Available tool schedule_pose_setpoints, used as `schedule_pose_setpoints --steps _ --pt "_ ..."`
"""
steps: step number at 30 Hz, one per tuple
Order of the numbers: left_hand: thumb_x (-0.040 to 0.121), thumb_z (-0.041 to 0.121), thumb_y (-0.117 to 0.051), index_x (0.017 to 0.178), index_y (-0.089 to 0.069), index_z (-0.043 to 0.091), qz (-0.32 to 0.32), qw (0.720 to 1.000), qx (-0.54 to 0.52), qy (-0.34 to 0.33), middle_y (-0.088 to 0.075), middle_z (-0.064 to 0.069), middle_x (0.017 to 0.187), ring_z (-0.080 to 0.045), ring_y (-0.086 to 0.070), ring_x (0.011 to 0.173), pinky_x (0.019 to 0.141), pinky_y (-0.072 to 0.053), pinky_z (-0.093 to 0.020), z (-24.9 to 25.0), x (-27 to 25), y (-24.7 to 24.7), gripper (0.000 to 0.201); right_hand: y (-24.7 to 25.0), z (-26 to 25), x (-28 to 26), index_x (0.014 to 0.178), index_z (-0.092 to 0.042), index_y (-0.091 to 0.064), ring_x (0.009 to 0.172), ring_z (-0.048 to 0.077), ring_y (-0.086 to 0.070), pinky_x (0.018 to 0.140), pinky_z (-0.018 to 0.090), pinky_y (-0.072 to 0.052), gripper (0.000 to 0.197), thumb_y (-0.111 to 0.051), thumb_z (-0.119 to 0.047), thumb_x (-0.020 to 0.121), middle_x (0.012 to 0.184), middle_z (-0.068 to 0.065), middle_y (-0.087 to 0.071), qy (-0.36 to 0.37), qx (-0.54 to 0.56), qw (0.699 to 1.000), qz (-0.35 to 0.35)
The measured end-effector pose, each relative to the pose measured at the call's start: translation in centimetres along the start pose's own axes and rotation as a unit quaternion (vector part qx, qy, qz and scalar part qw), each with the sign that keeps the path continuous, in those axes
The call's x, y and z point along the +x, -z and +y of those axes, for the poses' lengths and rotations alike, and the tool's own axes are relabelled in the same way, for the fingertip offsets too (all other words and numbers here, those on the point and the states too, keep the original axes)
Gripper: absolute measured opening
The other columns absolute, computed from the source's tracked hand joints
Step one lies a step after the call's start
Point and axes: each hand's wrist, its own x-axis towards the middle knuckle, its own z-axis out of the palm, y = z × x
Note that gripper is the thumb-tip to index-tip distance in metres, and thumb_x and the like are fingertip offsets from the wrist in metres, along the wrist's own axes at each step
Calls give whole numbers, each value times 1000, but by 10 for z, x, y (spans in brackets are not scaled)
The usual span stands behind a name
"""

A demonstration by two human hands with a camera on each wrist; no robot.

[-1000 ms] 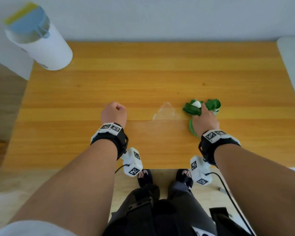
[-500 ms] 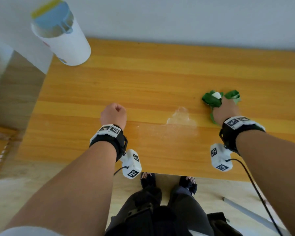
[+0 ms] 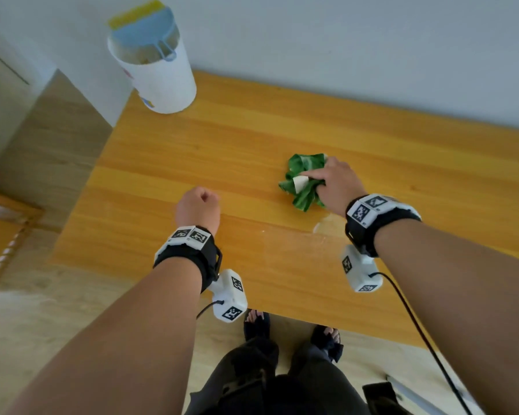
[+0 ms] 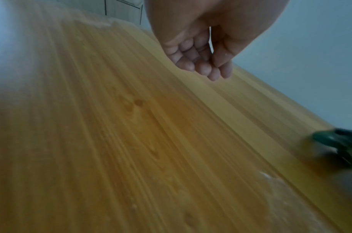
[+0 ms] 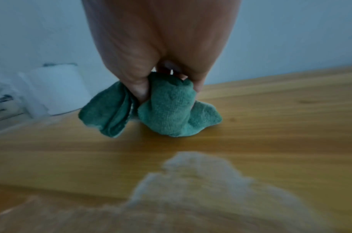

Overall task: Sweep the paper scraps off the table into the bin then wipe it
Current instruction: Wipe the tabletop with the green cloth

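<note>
A crumpled green cloth (image 3: 303, 178) lies on the wooden table (image 3: 252, 139), and my right hand (image 3: 331, 182) grips it, pressing it onto the wood. The right wrist view shows fingers (image 5: 139, 89) curled into the green cloth (image 5: 169, 113). My left hand (image 3: 198, 205) hovers over the table near its front, fingers (image 4: 199, 63) curled into a fist with nothing in them. The white bin (image 3: 156, 73) with a blue swing lid stands at the table's far left corner. A pale worn patch (image 5: 201, 181) marks the wood just behind the cloth. No paper scraps show on the table.
A grey wall runs along the table's far edge. To the left there is a wooden chair (image 3: 3, 235) and a cabinet (image 3: 0, 85) on a light wood floor. My legs and feet (image 3: 258, 322) stand at the table's front edge. A cable (image 3: 417, 327) trails from the right wrist.
My right hand slid the cloth to the right, then back left and farther from me, past the worn patch. The left fist stayed put. The head view swung left, so the bin sits nearer the middle.
</note>
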Motion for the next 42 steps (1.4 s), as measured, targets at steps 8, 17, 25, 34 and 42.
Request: schedule_pose_setpoints --steps 8,17,25,34,42 --pt "97 17 -48 93 -70 13 55 997 -5 49 -66 -6 84 -23 -55 67 56 -42 -29 -44 11 36 22 -51 -123 26 133 -35 -57 125 31 -33 94 40 -39 53 -41 -1 95 138 9 -40 161 -53 978 -120" --pt "97 15 -46 96 -71 17 48 995 -22 84 -66 -2 90 -20 -56 67 48 -40 -26 -54 -3 34 25 -61 -134 -5 115 -38 -70 117 28 -37 89 42 -46 48 -47 -1 94 103 -5 -38 213 -137 934 -251" --pt "96 13 -49 93 -71 18 74 992 -52 87 -69 -2 92 -20 -58 69 54 -44 -27 -44 -30 18 23 -54 -94 -38 104 -31 -76 112 23 -38 78 31 -29 46 -48 4 90 103 -8 -38 238 -142 923 -268" --pt "96 13 -44 95 -70 18 33 997 -20 62 -67 -1 86 -17 -53 59 46 -38 -23 -18 -64 -28 27 -30 -22 -71 101 -28 -78 113 23 -37 85 34 -38 40 -55 2 88 114 -5 -48 210 -157 927 -267" --pt "97 15 -45 93 -68 20 14 999 -28 44 -68 -2 86 -17 -52 55 47 -38 -25 1 -73 -48 24 12 -10 -68 103 -19 -77 106 39 -55 86 47 -50 56 -37 16 85 113 6 -53 128 -12 977 -172"
